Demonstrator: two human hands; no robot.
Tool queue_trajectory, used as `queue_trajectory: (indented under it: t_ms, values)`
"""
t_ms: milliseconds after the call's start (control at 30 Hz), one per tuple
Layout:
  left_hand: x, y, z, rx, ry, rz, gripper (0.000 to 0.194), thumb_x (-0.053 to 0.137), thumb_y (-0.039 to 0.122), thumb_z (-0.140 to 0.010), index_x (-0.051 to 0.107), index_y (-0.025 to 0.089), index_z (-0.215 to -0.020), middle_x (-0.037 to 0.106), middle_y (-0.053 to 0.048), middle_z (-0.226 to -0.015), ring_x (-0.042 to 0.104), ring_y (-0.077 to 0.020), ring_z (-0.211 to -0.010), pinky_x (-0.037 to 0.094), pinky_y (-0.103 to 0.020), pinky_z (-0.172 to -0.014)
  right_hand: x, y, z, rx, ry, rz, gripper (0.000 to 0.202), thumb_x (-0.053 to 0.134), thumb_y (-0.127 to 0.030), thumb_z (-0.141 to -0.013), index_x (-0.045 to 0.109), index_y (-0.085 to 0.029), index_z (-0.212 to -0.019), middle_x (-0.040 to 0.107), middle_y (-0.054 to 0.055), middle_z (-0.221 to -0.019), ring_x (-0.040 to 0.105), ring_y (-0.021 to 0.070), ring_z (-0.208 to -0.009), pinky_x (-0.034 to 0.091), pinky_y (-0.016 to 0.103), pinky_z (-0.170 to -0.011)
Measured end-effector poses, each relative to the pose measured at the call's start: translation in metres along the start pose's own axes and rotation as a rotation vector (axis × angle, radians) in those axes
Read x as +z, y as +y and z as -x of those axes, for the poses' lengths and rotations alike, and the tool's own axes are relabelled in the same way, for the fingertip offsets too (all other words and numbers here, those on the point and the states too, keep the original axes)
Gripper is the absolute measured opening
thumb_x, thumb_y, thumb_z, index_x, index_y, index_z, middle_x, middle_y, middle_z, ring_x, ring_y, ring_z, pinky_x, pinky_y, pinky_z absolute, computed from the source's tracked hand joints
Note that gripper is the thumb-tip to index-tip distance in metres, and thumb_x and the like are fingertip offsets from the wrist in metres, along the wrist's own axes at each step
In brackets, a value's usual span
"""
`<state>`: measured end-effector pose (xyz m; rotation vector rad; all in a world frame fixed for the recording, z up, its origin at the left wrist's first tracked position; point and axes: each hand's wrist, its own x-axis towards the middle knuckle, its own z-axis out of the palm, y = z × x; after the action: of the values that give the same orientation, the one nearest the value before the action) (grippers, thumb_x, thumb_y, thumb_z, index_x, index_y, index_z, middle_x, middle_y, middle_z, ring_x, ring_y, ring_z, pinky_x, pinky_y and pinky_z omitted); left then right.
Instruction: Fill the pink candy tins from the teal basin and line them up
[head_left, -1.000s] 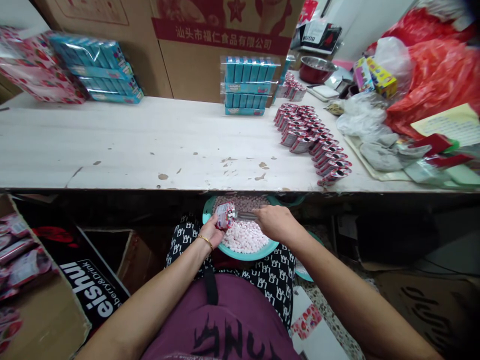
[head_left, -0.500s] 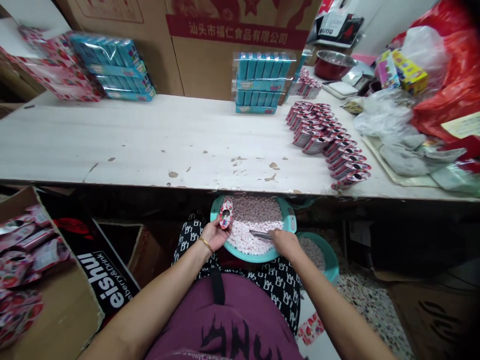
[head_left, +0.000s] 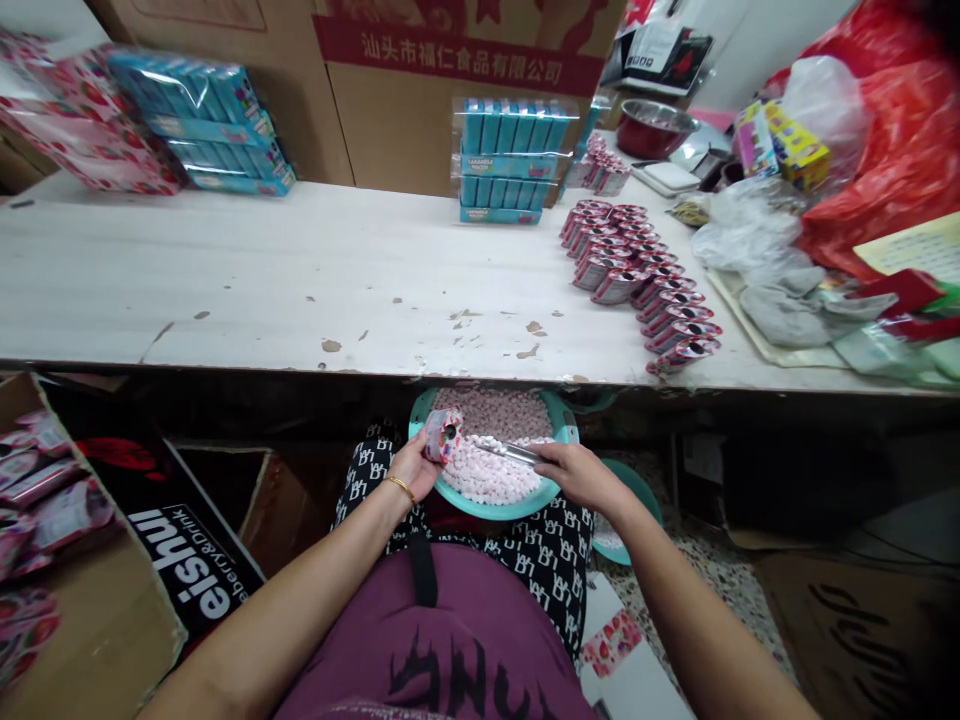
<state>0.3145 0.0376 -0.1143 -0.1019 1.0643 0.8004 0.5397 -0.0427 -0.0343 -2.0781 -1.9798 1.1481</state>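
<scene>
The white table (head_left: 285, 270) has chipped paint; a large carton (head_left: 397, 135) stands at its back behind blue packs (head_left: 502, 165), with red plastic bags (head_left: 892, 140) heaped at the right. Open-topped packets (head_left: 679, 330) stand in rows nearby. Below the table's edge, a teal basin (head_left: 487, 512) on the lap holds pale pink candies (head_left: 495, 478). Over it, the left hand (head_left: 415, 466) grips a printed packet (head_left: 442, 437), while the right hand (head_left: 574, 472) grasps a metal scoop (head_left: 517, 453) bearing candies toward the packet's opening. An open box (head_left: 112, 620) at left contains more packets.
</scene>
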Motion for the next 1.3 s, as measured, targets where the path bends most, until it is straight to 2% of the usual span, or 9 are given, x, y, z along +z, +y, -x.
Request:
queue_trajectory:
  t_ms: [167, 433, 667, 800, 933, 1033, 1133, 1233, 1300]
  values:
    - [0.004, -0.01, 0.001, -0.048, -0.039, -0.008, 0.019, 0.046, 0.016, -0.082, 0.059, 0.015, -0.095, 0.064, -0.006, -0.074, 0.059, -0.0144, -0.06, 0.05, -0.027, -0.054, -0.01, -0.027, 0.002, 0.019, 0.011, 0.144, 0.035, 0.045, -0.029, -0.08, 0.056, -0.025, -0.113, 0.062, 0.006, -0.108, 0.056, 0.0207, -0.096, 0.041, 0.028, -0.078]
    - [0.003, -0.001, -0.007, 0.156, -0.022, -0.021, 0.015, 0.044, 0.015, -0.083, 0.059, 0.013, -0.081, 0.063, -0.005, -0.072, 0.059, -0.0132, -0.06, 0.05, -0.027, -0.057, 0.026, 0.02, -0.008, 0.073, 0.096, 0.171, 0.035, 0.046, -0.025, -0.08, 0.056, -0.019, -0.113, 0.059, 0.009, -0.109, 0.053, 0.0205, -0.1, 0.039, 0.033, -0.086]
    - [0.014, -0.001, 0.0, -0.144, 0.089, 0.086, 0.011, 0.047, 0.015, -0.082, 0.058, 0.011, -0.082, 0.061, -0.006, -0.068, 0.058, -0.0128, -0.058, 0.048, -0.022, -0.05, 0.026, -0.014, -0.037, -0.315, 0.418, 0.037, 0.038, 0.049, -0.025, -0.081, 0.049, -0.023, -0.119, 0.048, 0.008, -0.122, 0.04, 0.019, -0.114, 0.035, 0.037, -0.095]
    - [0.021, -0.007, 0.006, -0.196, 0.058, 0.068, 0.011, 0.047, 0.014, -0.082, 0.057, 0.01, -0.078, 0.062, -0.008, -0.07, 0.059, -0.0135, -0.06, 0.049, -0.023, -0.051, 0.021, -0.039, -0.048, -0.374, 0.446, 0.017, 0.025, 0.044, -0.028, -0.084, 0.061, -0.023, -0.101, 0.057, 0.008, -0.1, 0.049, 0.0193, -0.097, 0.042, 0.037, -0.086]
    - [0.023, -0.009, 0.015, -0.169, -0.023, 0.001, 0.014, 0.045, 0.015, -0.083, 0.058, 0.011, -0.079, 0.062, -0.005, -0.068, 0.057, -0.0109, -0.054, 0.049, -0.022, -0.05, 0.018, -0.046, -0.053, -0.425, 0.406, 0.037, 0.038, 0.046, -0.03, -0.083, 0.048, -0.024, -0.121, 0.048, 0.009, -0.119, 0.041, 0.0212, -0.11, 0.038, 0.04, -0.092]
    - [0.03, -0.007, 0.025, -0.171, -0.126, -0.106, 0.013, 0.046, 0.014, -0.082, 0.059, 0.012, -0.08, 0.063, -0.006, -0.07, 0.058, -0.0118, -0.054, 0.049, -0.023, -0.049, 0.004, -0.051, -0.05, -0.575, 0.27, 0.106, 0.051, 0.052, -0.036, -0.079, 0.039, -0.026, -0.128, 0.043, 0.007, -0.126, 0.031, 0.0221, -0.12, 0.031, 0.041, -0.098]
    - [0.05, 0.0, 0.037, -0.212, -0.211, -0.147, 0.014, 0.046, 0.016, -0.082, 0.059, 0.01, -0.083, 0.064, -0.01, -0.076, 0.061, -0.015, -0.062, 0.052, -0.026, -0.056, -0.023, -0.061, -0.042, -0.641, 0.18, 0.171, 0.055, 0.053, -0.036, -0.078, 0.037, -0.026, -0.129, 0.046, 0.008, -0.12, 0.038, 0.0204, -0.113, 0.035, 0.036, -0.094]
    - [0.075, 0.02, 0.053, -0.24, -0.354, -0.134, 0.027, 0.046, 0.03, -0.083, 0.059, 0.011, -0.097, 0.063, -0.017, -0.093, 0.063, -0.0218, -0.079, 0.053, -0.032, -0.064, -0.063, -0.057, -0.044, -0.556, 0.218, 0.234, 0.049, 0.047, -0.026, -0.082, 0.035, -0.028, -0.129, 0.05, 0.007, -0.112, 0.044, 0.0172, -0.103, 0.04, 0.031, -0.087]
    - [0.079, 0.043, 0.065, -0.141, -0.396, -0.187, 0.031, 0.049, 0.032, -0.081, 0.056, 0.016, -0.106, 0.059, -0.018, -0.105, 0.061, -0.0254, -0.086, 0.053, -0.035, -0.065, -0.096, -0.033, -0.055, -0.422, 0.298, 0.285, 0.045, 0.045, -0.022, -0.082, 0.04, -0.026, -0.126, 0.052, 0.007, -0.107, 0.046, 0.0165, -0.099, 0.041, 0.029, -0.084]
